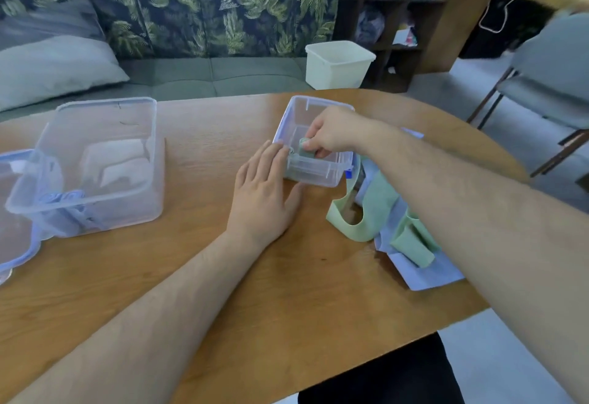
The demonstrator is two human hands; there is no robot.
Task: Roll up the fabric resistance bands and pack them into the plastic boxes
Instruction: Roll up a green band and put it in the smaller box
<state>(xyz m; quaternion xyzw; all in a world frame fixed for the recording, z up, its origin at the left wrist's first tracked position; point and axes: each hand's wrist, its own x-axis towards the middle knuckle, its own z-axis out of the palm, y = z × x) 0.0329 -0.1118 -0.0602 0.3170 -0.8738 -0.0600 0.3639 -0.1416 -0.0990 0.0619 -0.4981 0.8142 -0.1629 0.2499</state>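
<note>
1. Wood table (287, 292), rounded edge; person seated at near side.
2. L hand (264, 190) flat on the top, fingers straight, tips touching near-left corner of small clear box (314, 177). Looks like bracing.
3. R of that: loose green bands (379, 209), unrolled, heaped on pale blue sheet (427, 276). Plenty left to roll.
4. R hand (331, 131) reaches into small box, fingers curled, pinching green roll (304, 148) low inside, near front wall.
5. Risk: roll may spring open on release, since nothing else packs it in. Box is light and could skid if L hand eases off.
6. Far L: large clear box (153, 180) w/ blue roll (63, 198) inside; lid (16, 244) beside it.
7. Beyond: leaf-print sofa (207, 5), white tub (338, 62).
8. Labels: none readable; faint marks on large box, too blurred.
</note>
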